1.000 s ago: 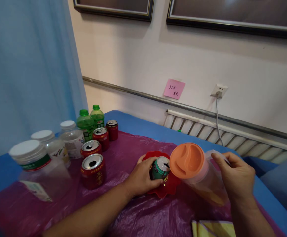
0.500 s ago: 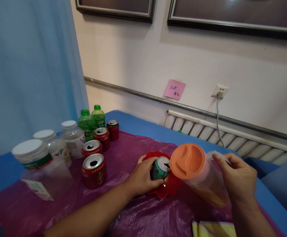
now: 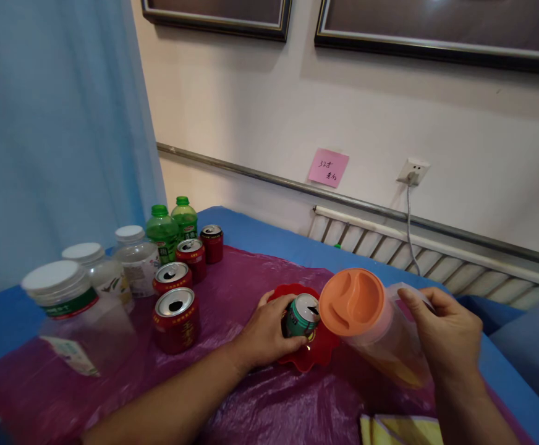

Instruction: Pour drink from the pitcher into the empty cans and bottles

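My left hand (image 3: 269, 327) is wrapped round a green can (image 3: 301, 316) with a silver top and an opened mouth, held over a red scalloped dish (image 3: 322, 355). My right hand (image 3: 448, 330) grips the handle of a clear pitcher (image 3: 397, 346) that has an orange lid (image 3: 353, 303). The pitcher leans left, its lid beside the can's top, with some amber liquid low inside. No stream of liquid can be made out between them. My left fingers are partly hidden behind the can.
Several red cans (image 3: 177, 318) stand to the left, with white-lidded clear jars (image 3: 88, 327) and two green bottles (image 3: 162, 232) beyond. A yellow cloth (image 3: 402, 431) lies at the front. Purple plastic sheeting (image 3: 237, 278) covers part of the blue table (image 3: 251, 232).
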Tool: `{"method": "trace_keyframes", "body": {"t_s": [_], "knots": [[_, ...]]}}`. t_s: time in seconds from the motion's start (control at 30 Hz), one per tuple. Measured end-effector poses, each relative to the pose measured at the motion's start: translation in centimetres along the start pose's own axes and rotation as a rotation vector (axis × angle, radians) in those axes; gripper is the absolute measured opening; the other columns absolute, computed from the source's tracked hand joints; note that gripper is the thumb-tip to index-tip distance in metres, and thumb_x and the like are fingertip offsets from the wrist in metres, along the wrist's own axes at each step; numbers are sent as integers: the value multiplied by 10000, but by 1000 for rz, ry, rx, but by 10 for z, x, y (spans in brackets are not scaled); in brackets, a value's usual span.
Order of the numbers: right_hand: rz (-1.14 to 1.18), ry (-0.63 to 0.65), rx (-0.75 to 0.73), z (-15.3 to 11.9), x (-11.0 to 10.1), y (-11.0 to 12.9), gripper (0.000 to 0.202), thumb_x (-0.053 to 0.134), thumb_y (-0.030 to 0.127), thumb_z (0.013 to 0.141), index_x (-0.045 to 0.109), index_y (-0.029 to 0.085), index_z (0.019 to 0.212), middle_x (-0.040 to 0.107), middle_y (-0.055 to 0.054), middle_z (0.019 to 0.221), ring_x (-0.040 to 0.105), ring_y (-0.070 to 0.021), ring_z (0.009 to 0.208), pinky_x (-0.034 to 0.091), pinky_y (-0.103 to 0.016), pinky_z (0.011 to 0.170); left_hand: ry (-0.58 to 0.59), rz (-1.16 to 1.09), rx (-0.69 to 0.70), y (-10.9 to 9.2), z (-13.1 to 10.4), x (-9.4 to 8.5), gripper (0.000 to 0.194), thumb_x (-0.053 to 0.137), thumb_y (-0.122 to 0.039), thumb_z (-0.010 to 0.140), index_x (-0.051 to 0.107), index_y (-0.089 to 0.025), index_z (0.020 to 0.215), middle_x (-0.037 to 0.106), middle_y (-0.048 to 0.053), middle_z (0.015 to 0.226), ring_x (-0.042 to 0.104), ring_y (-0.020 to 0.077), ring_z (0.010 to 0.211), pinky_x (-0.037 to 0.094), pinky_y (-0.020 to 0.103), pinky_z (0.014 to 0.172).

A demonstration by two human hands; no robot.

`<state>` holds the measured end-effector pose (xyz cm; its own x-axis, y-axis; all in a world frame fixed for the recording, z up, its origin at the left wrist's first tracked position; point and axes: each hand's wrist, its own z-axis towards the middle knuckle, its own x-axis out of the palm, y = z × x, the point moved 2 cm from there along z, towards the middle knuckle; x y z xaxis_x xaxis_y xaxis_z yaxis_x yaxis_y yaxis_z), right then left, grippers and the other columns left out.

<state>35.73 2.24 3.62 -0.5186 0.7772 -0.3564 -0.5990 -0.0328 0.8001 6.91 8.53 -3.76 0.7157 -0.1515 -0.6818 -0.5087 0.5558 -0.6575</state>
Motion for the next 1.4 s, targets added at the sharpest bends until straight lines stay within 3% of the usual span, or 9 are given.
{"method": "trace_keyframes", "body": {"t_s": [0.53,1.4], "knots": [[19,-2,21,0,0,1,412,727,601,668,629,208,589,512,37,584,488,-157,619,341,-289,610,18,-39,-4,-1,0,1,681,851,-279,677,582,-274,1303,703,34,1299,607,312,1243,180,549,1231],[29,-1,30,1,2,-5,424,739,613,666,630,212,586,505,41,573,490,-152,608,338,-288,600,-6,-1,-15,0,0,2,691,872,-308,661,596,-276,1294,714,37,1271,613,331,1234,245,539,1217]]}}
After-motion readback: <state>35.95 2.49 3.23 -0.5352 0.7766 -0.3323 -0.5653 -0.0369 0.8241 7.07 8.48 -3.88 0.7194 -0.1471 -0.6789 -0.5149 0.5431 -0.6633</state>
